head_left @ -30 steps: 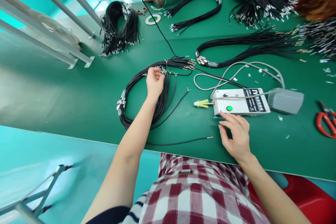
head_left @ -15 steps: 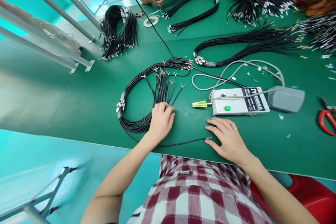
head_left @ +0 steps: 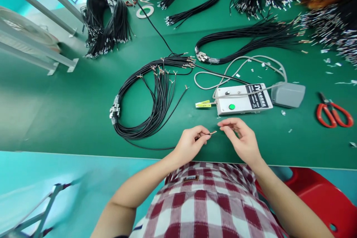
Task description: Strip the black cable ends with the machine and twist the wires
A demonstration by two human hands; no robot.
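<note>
Because the left hand [head_left: 189, 143] now pinches the black cable [head_left: 161, 149] near its copper end [head_left: 213, 132], this end is within easy reach of the loosely open, seemingly empty right hand [head_left: 242, 139], near the front edge of the bench [head_left: 69, 130].

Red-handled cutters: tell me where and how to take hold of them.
Take the cutters by both red handles, reaching with the right hand from the wearer's own side. They lie flat, with their dark tips pointing away and the loops spread towards the wearer, so closing the fingers around both loops should be easiest.
</note>
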